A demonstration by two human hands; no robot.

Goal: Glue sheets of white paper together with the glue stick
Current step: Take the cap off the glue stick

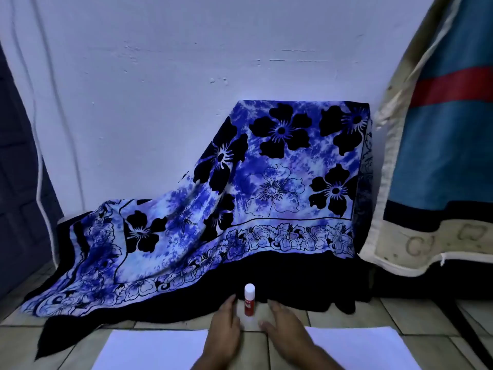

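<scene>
Glue stick: the glue stick point(249, 303) stands straight up on the floor point(400, 316), with its white cap on top and its red part below.
Where it is: it is between the two hands, close to the dark edge of the big cloth.
Left hand: the left hand point(224, 325) lies flat and low, just beside the glue stick. Its fingers are straight and it holds nothing.
Right hand: the right hand point(284, 329) is on the other side of the glue stick, a bit further off. Its fingers are spread out and loose, and it holds nothing.
Hands together: the hands are apart, with the glue stick in the gap.
Left paper: one white sheet point(149, 351) lies flat on the floor by the left arm.
Right paper: another white sheet point(360, 348) lies flat on the floor by the right arm. The two sheets are well apart.
Floor: it is made of pale tiles with dark lines.
Big cloth: a blue flower cloth point(280, 182) hangs over something tall and spills down onto the floor.
Wall: a white wall point(160, 76) is behind the cloth.
Right side: a hanging cloth point(440, 145) with blue and a red stripe is there.
</scene>
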